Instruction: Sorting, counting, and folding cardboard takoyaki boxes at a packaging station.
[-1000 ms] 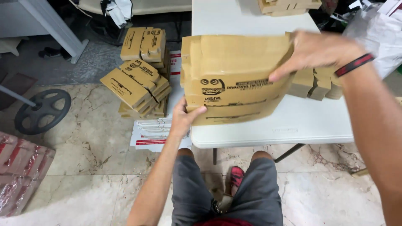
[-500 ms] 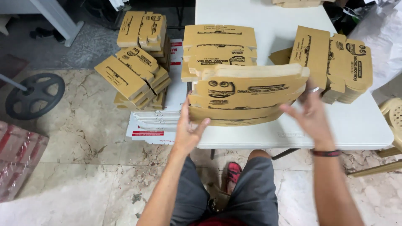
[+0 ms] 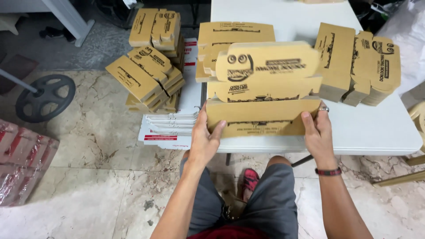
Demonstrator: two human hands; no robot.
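I hold a flat brown cardboard box blank [image 3: 265, 88] upright over the near edge of the white table [image 3: 367, 132]. My left hand [image 3: 204, 139] grips its lower left corner, thumb on the front face. My right hand [image 3: 318, 132], with a ring and a dark wristband, grips the lower right corner. Behind the blank lies a stack of the same flat blanks [image 3: 234, 35] on the table. A second stack of blanks [image 3: 358, 62] leans at the right of the table.
On the floor at the left stand piles of brown box blanks [image 3: 148, 71] and a stack of white flat cartons [image 3: 170, 126]. A black wheel base [image 3: 44, 97] and red wrapped packs [image 3: 20, 159] lie further left. A chair edge [image 3: 418, 115] shows at the right.
My right hand came from the right stack onto the blank's lower right corner. The blank now stands more upright, and both hands hold it by its bottom corners.
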